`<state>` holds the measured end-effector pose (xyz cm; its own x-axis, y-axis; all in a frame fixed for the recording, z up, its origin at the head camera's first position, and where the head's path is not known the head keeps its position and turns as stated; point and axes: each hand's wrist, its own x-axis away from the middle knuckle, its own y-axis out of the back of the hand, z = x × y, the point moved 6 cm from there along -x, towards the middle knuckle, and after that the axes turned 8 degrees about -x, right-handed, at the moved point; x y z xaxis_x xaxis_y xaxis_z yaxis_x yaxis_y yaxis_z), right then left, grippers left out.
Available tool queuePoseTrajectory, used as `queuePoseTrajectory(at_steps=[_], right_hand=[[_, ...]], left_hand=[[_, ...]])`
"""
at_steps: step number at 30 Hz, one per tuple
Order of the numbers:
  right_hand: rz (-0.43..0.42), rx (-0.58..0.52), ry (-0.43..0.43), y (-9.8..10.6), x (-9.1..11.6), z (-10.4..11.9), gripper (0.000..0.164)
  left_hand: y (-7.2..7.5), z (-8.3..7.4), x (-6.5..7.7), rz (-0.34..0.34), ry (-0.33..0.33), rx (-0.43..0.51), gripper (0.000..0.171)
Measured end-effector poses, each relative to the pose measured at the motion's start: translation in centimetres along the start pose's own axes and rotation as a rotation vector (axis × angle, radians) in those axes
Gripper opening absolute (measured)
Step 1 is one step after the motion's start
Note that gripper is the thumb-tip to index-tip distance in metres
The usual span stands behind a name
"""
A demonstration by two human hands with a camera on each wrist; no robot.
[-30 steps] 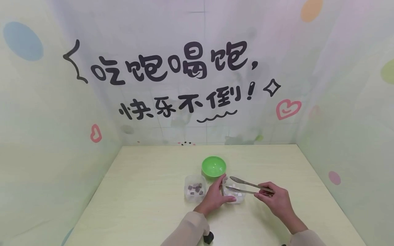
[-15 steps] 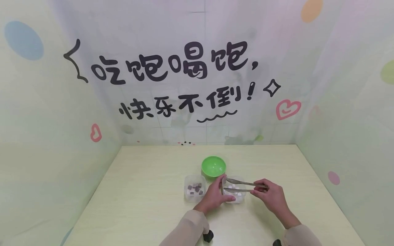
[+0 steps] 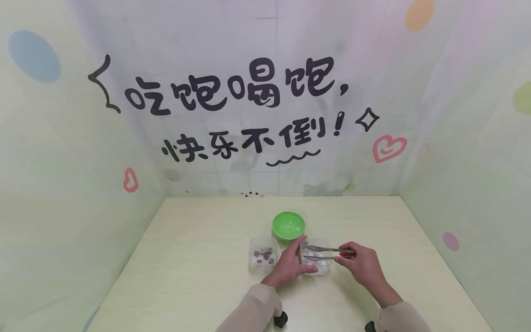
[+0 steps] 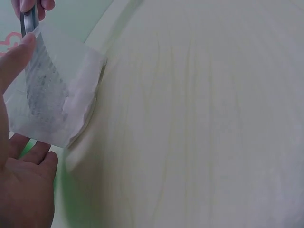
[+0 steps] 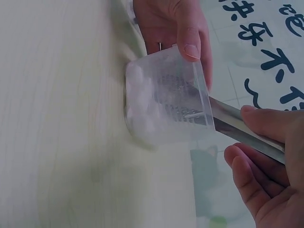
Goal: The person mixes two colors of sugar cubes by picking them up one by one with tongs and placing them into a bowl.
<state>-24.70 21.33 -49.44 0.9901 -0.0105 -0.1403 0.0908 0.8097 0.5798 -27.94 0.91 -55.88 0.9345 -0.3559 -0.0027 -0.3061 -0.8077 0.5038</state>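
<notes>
My left hand [image 3: 288, 262] holds a clear plastic container [image 3: 318, 272] by its left side, thumb on the near wall and fingers on the far one. Several white cubes [image 3: 323, 263] lie in the container. My right hand [image 3: 364, 263] grips metal tongs [image 3: 326, 250] from the right, thumb on one arm and fingers on the other. The tips of the tongs [image 5: 183, 95] reach inside the container, seen through its wall in the right wrist view. Whether they touch a cube cannot be told.
A second clear container [image 3: 261, 269] with several brown-grey cubes [image 3: 265, 253] stands left of the left hand. Behind both containers is a green bowl [image 3: 288, 225]. The pale wooden table [image 3: 186, 258] ends at printed fabric walls [image 3: 278, 180] on its back and sides.
My right hand has moved left, and its tongs have lowered into the container with their arms closer together. The left hand has stayed on the container.
</notes>
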Motion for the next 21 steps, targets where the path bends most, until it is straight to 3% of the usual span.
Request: queuePoseTrajectory(at_steps=[21], right_hand=[[0.030, 0.083, 0.082, -0.5, 0.1, 1.9, 0.022]], left_hand=[[0.0, -0.2, 0.0, 0.014, -0.004, -0.002, 0.101]])
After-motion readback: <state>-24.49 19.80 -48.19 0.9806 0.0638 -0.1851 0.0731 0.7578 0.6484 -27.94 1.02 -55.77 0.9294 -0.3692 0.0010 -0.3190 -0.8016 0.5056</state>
